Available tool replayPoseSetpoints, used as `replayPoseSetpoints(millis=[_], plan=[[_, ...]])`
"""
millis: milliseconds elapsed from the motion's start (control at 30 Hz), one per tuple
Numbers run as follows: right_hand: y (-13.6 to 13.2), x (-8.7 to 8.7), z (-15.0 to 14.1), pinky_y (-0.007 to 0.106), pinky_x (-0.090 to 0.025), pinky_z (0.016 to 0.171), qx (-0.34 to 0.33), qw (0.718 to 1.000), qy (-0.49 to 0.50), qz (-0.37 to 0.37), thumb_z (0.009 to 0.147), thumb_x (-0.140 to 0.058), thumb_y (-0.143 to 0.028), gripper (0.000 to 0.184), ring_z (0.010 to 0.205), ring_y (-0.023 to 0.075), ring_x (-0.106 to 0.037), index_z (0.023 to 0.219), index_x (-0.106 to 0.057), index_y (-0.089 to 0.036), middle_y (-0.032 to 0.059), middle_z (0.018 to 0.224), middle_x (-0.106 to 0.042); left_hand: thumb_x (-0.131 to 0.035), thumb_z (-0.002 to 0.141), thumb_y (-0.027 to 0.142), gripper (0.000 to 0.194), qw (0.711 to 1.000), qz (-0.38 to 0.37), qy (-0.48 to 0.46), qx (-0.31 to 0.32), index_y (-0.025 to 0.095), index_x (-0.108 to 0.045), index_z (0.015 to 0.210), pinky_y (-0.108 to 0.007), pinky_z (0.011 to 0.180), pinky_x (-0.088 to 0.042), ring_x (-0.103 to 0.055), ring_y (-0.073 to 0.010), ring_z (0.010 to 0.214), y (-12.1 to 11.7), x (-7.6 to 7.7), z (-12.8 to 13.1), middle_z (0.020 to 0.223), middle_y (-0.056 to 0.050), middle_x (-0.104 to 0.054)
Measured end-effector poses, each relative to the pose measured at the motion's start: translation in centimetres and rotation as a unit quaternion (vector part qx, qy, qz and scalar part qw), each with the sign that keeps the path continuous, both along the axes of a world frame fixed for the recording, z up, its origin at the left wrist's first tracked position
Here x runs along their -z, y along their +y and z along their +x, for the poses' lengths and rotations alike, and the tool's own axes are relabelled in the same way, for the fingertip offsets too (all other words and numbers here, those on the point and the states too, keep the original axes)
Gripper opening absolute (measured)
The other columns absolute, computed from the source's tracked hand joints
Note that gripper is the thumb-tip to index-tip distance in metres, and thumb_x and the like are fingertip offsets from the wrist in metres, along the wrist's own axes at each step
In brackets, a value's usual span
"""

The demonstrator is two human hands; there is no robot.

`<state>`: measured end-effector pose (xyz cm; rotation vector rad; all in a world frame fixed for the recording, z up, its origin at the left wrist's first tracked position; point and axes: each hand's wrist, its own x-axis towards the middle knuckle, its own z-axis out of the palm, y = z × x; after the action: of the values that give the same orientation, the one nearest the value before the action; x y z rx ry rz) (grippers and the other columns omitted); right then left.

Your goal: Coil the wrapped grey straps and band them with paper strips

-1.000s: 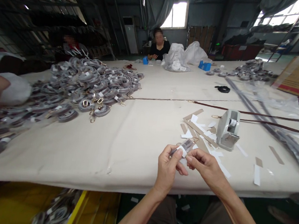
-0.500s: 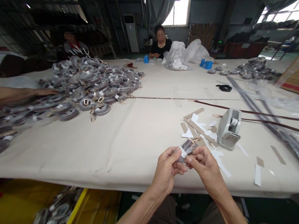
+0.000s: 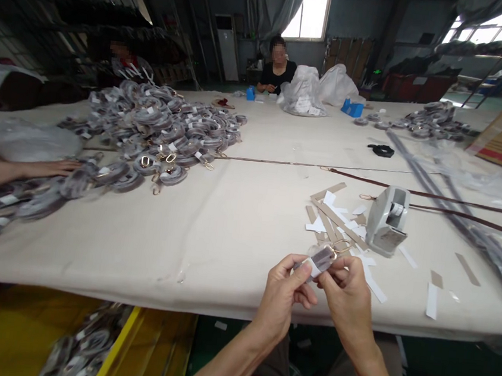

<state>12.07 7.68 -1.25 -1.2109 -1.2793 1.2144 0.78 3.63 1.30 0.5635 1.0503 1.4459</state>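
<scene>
Both forearms reach up from the lower edge and meet just over the near edge of the cream cloth-covered bench (image 3: 210,237). The left hand (image 3: 282,296) and the right hand (image 3: 347,300) face each other, fingers curled, each pinching one end of the small grey coiled strap with a white paper band (image 3: 320,259) held between them above the bench edge. Beyond it stands the grey tape dispenser (image 3: 389,219) among loose white and brown paper strips (image 3: 339,221). Since half a second ago, the hands have drifted slightly lower and closer together, grip unchanged.
</scene>
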Motion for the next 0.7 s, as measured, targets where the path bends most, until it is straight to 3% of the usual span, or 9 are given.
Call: replayPoseSetpoints(millis=[133,233,333,433,500,567,633,700], plan=[[-0.6,0.5,-0.4,0.027,-0.045,0.056,0.036,0.999,0.034,-0.010,0.077,-0.074,-0.044,0.031,0.062,0.0163,-0.057,0.083,-0.052,-0.023,-0.0028,0.068,-0.059,-0.067,0.085,0.043,0.033,0.999,0.037,0.029,0.000,0.015,-0.063,0.100,-0.017,0.046,-0.044,-0.056,-0.0096,0.047,-0.4,0.6,0.5,0.058,0.001,-0.062],[-1.4,0.6,-0.5,0.028,-0.047,0.062,-0.028,0.988,0.141,-0.063,0.080,-0.073,-0.044,0.026,0.073,0.0183,-0.057,0.086,-0.062,-0.022,0.0008,0.078,-0.062,-0.065,0.087,0.042,0.032,0.998,0.054,0.038,-0.006,0.016,-0.059,0.107,-0.018,0.048,-0.046,-0.055,-0.0104,0.048,-0.5,0.8,0.6,0.053,0.003,-0.058],[-2.4,0.4,-0.4,0.032,-0.050,0.078,-0.121,0.949,0.267,-0.116,0.081,-0.073,-0.036,0.025,0.096,0.0234,-0.058,0.101,-0.067,-0.023,0.0053,0.102,-0.066,-0.068,0.086,0.040,0.031,0.997,0.063,0.039,-0.003,0.019,-0.055,0.105,-0.018,0.048,-0.045,-0.053,-0.0101,0.047,-0.4,0.8,0.4,0.054,0.004,-0.058],[-2.9,0.5,-0.6,0.031,-0.050,0.070,-0.149,0.926,0.320,-0.136,0.084,-0.071,-0.034,0.023,0.083,0.0204,-0.058,0.105,-0.067,-0.025,0.0046,0.097,-0.066,-0.068,0.085,0.040,0.026,0.997,0.066,0.049,0.013,0.019,-0.057,0.095,-0.019,0.048,-0.044,-0.054,-0.0106,0.047,-0.6,0.9,0.5,0.053,0.003,-0.056],[-2.7,0.8,-0.7,0.030,-0.048,0.061,-0.119,0.927,0.323,-0.148,0.085,-0.070,-0.037,0.020,0.068,0.0173,-0.054,0.101,-0.067,-0.026,0.0029,0.089,-0.066,-0.067,0.085,0.042,0.027,0.995,0.073,0.060,0.018,0.017,-0.063,0.095,-0.021,0.049,-0.046,-0.056,-0.0102,0.051,-0.8,1.2,0.5,0.075,-0.003,-0.062],[-2.3,1.0,-0.5,0.031,-0.050,0.059,-0.101,0.931,0.317,-0.148,0.087,-0.068,-0.042,0.019,0.066,0.0179,-0.055,0.099,-0.067,-0.027,0.0039,0.091,-0.067,-0.064,0.086,0.045,0.031,0.993,0.074,0.089,0.024,0.018,-0.070,0.099,-0.024,0.051,-0.049,-0.058,-0.0089,0.056,-1.1,1.5,0.1,0.108,-0.009,-0.057],[-1.9,1.4,0.1,0.036,-0.053,0.066,-0.114,0.936,0.306,-0.134,0.089,-0.064,-0.045,0.023,0.076,0.0225,-0.060,0.100,-0.068,-0.026,0.0070,0.102,-0.067,-0.062,0.086,0.047,0.033,0.989,0.061,0.138,-0.002,0.022,-0.073,0.105,-0.026,0.055,-0.050,-0.057,-0.0096,0.064,-1.2,1.6,-0.7,0.125,-0.010,-0.048],[-1.9,2.0,1.1,0.042,-0.055,0.074,-0.134,0.940,0.284,-0.134,0.089,-0.063,-0.048,0.026,0.091,0.0284,-0.063,0.101,-0.069,-0.026,0.0091,0.109,-0.067,-0.064,0.085,0.047,0.035,0.982,0.040,0.177,-0.053,0.025,-0.071,0.111,-0.026,0.067,-0.052,-0.059,-0.0141,0.078,-1.3,1.5,-1.6,0.125,-0.009,-0.051]])
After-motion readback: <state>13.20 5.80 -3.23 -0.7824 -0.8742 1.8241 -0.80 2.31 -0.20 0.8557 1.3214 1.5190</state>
